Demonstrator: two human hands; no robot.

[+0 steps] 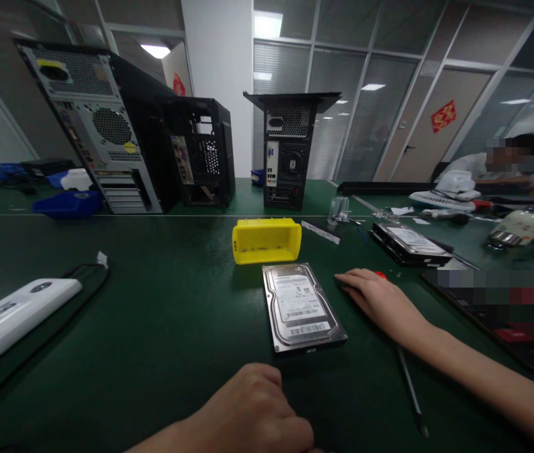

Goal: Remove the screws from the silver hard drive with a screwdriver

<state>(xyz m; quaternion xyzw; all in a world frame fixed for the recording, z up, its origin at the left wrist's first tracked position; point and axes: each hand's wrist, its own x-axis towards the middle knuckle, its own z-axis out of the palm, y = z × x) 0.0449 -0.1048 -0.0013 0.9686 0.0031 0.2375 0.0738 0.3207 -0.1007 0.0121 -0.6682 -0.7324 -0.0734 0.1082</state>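
Observation:
My left hand (260,412) is closed in a loose fist at the bottom middle, with nothing showing in it; its palm side is hidden. In front of it a silver hard drive (300,308) lies label up on the green table, touched by neither hand. My right hand (383,299) rests palm down to the right of the drive, its fingers stretched out to the left. Under this hand and wrist lies a screwdriver (409,387); a bit of red shows beyond the knuckles and its shaft points towards me. A yellow bin (267,259) stands just behind the drive.
Three computer cases (147,132) stand at the back. Another hard drive (409,242) sits at the right, near a dark-edged tray or mat (477,333). On the left lie a white power strip (21,314) and its cable. A person (484,160) sits at the far right.

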